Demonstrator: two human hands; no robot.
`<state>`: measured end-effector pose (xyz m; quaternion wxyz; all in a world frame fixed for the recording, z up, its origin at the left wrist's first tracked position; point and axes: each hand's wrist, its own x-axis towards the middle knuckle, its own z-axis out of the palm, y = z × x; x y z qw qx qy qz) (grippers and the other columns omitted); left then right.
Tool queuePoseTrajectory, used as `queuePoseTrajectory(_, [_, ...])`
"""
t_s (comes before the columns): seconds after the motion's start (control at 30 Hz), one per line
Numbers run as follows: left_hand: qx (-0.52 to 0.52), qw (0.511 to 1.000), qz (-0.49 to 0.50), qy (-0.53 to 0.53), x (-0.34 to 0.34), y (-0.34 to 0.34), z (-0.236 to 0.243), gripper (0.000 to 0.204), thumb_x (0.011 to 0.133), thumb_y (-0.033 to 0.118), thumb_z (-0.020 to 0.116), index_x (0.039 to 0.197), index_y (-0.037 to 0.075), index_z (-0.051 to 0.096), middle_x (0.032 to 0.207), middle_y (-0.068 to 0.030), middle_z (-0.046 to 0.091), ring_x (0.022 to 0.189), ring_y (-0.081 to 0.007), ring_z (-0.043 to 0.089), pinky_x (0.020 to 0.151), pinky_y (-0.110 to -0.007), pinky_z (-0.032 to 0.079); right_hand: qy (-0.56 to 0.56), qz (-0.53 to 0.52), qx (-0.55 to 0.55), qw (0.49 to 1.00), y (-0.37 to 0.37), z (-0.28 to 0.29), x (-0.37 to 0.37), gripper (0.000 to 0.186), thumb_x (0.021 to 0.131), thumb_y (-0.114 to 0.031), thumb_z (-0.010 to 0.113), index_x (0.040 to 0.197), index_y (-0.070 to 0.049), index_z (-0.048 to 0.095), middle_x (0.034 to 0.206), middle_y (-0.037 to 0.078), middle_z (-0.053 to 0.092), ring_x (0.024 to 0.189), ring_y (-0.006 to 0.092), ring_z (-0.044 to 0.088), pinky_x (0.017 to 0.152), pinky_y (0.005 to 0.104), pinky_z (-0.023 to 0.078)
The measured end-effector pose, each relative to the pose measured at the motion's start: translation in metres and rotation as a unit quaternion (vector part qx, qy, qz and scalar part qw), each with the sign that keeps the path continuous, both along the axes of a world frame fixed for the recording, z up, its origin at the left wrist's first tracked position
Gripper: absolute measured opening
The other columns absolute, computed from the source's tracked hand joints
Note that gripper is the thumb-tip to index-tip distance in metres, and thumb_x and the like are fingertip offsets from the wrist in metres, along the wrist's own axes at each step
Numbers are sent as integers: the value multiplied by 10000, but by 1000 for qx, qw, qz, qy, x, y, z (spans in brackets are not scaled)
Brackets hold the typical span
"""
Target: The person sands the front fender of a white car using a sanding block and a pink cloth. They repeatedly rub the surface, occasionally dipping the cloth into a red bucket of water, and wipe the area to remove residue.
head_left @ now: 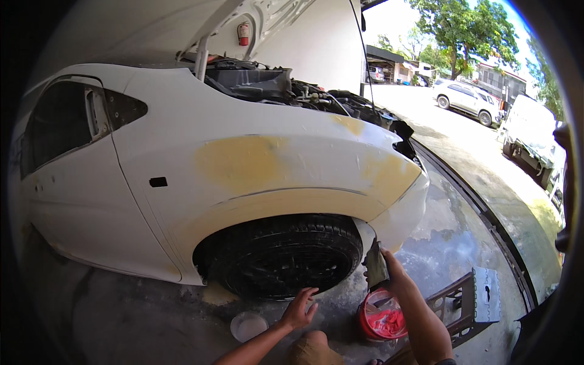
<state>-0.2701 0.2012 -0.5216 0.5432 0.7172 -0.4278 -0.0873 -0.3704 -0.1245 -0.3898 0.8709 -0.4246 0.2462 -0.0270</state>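
Note:
A white car fender (313, 164) with yellowish filler patches arches over a black wheel (286, 258). My right hand (392, 274) grips a flat olive-grey pad (376, 267) upright beside the lower front bumper (395, 225), just behind the wheel arch's front edge; I cannot tell whether it touches. My left hand (301, 310) is low in front of the tyre, fingers apart and curved, holding nothing. A red bucket (368, 322) with red cloth and water sits below my right hand. A clear bowl (249, 328) stands on the floor left of my left hand.
A folding plastic step stool (485, 295) lies beside the bucket at lower right. The car's hood (261, 24) is raised over the engine bay (310, 97). A fire extinguisher (243, 34) hangs on the wall. Outside are a white SUV (462, 100) and another white vehicle (526, 140).

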Motion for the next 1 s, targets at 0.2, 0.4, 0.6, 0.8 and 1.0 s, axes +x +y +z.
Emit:
queuePoseTrajectory(0.2, [-168, 862, -111, 466, -104, -261, 53, 906, 1071, 609, 537, 1719, 193, 61, 1655, -208, 364, 1269, -276, 610, 1045, -397, 507, 85, -89, -97, 988, -44, -24, -106, 475, 1083, -515, 547, 1346, -121, 575, 1132, 134, 709, 894, 241, 740, 748, 422, 631])
queuePoseTrajectory(0.4, [-149, 987, -7, 54, -170, -342, 25, 699, 1060, 522, 611, 1521, 28, 433, 1330, -241, 618, 1111, -352, 692, 944, -421, 550, -105, -229, 66, 965, -56, -77, -172, 574, 1080, -569, 500, 1382, -94, 614, 1229, 94, 719, 1048, 234, 719, 937, 406, 602])
queuePoseTrajectory(0.6, [-71, 984, -120, -115, -156, -364, -28, 731, 1065, 627, 491, 1510, 52, 417, 1359, -218, 610, 1220, -371, 621, 1076, -511, 396, -194, -258, 117, 939, -56, -129, -190, 686, 1065, -578, 512, 1488, -38, 525, 1387, 147, 660, 1231, 274, 675, 1084, 442, 543])
queuePoseTrajectory(0.8, [37, 962, -263, -71, -122, -373, -51, 824, 1054, 732, 335, 1613, 129, 273, 1454, -227, 554, 1301, -416, 556, 1140, -540, 313, -115, -259, -56, 957, -72, -151, -194, 518, 1008, -372, 733, 1411, -95, 562, 1114, 25, 680, 956, 145, 678, 879, 334, 567])
queuePoseTrajectory(1.0, [346, 901, -260, 25, -177, -318, -112, 819, 984, 423, 717, 1613, 69, 328, 1586, -252, 448, 1458, -424, 469, 1152, -560, 452, 87, -333, -218, 913, -102, -169, -208, 354, 979, -264, 793, 1208, -52, 626, 906, 14, 642, 766, 86, 617, 662, 256, 501])
